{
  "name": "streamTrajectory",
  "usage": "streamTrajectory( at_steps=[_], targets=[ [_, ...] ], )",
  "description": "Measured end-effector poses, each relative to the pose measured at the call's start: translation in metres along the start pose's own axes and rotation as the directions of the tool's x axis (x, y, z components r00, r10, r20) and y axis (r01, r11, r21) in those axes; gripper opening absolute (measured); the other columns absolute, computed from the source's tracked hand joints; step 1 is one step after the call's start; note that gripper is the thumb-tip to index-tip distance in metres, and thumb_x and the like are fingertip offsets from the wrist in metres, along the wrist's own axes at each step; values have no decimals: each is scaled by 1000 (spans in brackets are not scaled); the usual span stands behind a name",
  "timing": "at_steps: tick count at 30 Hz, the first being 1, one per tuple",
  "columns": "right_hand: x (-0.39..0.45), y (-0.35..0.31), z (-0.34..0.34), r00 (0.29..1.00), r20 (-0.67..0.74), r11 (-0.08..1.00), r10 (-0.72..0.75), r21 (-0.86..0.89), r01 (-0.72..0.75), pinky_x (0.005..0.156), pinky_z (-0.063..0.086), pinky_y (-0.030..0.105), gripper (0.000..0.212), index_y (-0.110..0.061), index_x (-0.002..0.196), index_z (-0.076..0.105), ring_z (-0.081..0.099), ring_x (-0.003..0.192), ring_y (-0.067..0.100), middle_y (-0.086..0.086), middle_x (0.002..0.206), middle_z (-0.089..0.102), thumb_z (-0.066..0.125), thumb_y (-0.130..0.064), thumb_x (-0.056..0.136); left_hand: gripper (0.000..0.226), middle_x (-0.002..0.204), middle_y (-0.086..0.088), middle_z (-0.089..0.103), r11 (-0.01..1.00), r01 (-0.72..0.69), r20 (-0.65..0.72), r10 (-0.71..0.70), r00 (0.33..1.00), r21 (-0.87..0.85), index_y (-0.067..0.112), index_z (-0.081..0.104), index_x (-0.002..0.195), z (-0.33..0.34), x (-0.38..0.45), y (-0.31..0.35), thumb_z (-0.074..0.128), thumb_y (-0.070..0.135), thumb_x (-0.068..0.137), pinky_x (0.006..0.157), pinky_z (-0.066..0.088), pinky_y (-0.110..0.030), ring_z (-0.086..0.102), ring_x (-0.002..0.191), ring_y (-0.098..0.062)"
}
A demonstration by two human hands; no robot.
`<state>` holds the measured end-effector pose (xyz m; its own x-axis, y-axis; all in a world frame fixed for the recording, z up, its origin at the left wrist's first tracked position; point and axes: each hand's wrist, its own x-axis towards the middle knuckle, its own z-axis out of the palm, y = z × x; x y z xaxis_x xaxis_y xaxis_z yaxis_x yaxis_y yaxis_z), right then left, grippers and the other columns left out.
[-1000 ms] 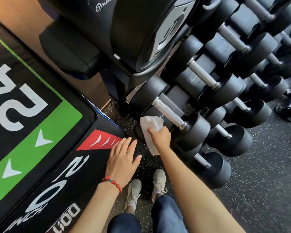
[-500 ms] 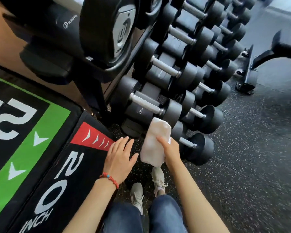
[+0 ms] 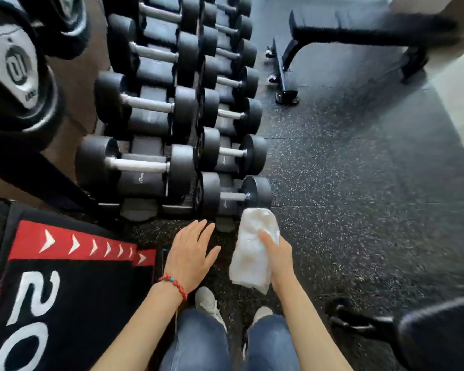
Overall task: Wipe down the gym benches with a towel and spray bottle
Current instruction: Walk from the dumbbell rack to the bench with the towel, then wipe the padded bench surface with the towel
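Note:
My right hand (image 3: 277,259) grips a white towel (image 3: 252,250) that hangs folded in front of me, just below the nearest dumbbell. Beside it, my left hand (image 3: 190,253) is flat with fingers spread, at the corner of the black plyo box (image 3: 64,290); a red bead bracelet circles that wrist. A black gym bench (image 3: 359,33) stands at the far right on the speckled rubber floor. Another black padded piece (image 3: 439,333) shows at the lower right. No spray bottle is in view.
A rack of black dumbbells (image 3: 172,116) runs up the left middle, with weight plates (image 3: 16,70) at far left. My jeans and white shoes (image 3: 206,303) are below. Open rubber floor (image 3: 359,196) lies to the right.
My view has swung right and up, bringing the far bench fully into sight. My right hand has pulled the towel back from the dumbbells; my left hand stays at the box corner.

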<state>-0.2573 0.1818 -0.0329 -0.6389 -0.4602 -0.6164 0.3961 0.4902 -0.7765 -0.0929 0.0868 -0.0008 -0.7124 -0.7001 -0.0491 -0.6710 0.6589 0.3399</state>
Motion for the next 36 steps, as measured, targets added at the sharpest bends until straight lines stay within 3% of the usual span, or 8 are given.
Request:
streamTrajectory(
  at_steps=[7,13,16,19,25,30,36],
  targets=[
    [-30,17,-95,986,-162,995,-28,86,42,84,52,40,35,-7,116,59,61,97,25,10,107,64,62,-26,87,52,114,-24,64,979,-203,68,202,977,18,-4,63,114,22,5,82,81,18,70,88,48,-56,60,106,-41],
    [-67,57,-199,968,-249,979,15,199,36,68,47,33,12,-20,93,59,57,79,18,0,87,63,65,-25,84,49,117,-23,62,942,-335,120,331,936,14,-2,62,116,54,-16,178,77,19,75,91,47,-54,58,109,-40],
    [-86,82,-255,947,-321,972,25,229,52,66,46,31,8,-26,87,58,55,76,14,-2,85,62,66,-26,84,50,114,-24,63,913,-407,160,401,902,7,-3,63,114,76,-29,230,79,19,72,89,48,-54,60,107,-40],
    [-108,109,-311,903,-425,960,64,273,60,65,46,28,19,-16,100,61,56,77,11,-5,86,62,66,-24,83,50,113,-24,64,874,-485,209,478,853,-17,-3,63,113,97,-41,285,81,18,71,88,49,-54,60,105,-41],
    [-144,154,-400,792,-586,920,172,382,83,63,44,24,26,-16,109,59,58,84,8,-4,94,63,65,-24,84,50,116,-22,63,754,-656,247,642,726,-34,0,62,116,130,-56,379,78,22,74,90,47,-52,59,109,-40],
    [-161,176,-439,698,-661,868,276,484,115,58,42,22,20,-17,101,58,55,75,2,-9,86,60,65,-23,84,52,140,-14,46,674,-735,350,706,615,-68,7,46,135,156,-58,434,56,33,91,109,27,-44,37,132,-32],
    [-155,181,-475,623,-707,846,336,517,131,63,43,19,38,-7,120,55,55,84,9,-1,98,60,64,-19,85,52,138,-15,48,581,-806,402,769,498,-113,7,47,135,185,-43,490,56,34,91,109,28,-46,39,131,-33]
  ],
)
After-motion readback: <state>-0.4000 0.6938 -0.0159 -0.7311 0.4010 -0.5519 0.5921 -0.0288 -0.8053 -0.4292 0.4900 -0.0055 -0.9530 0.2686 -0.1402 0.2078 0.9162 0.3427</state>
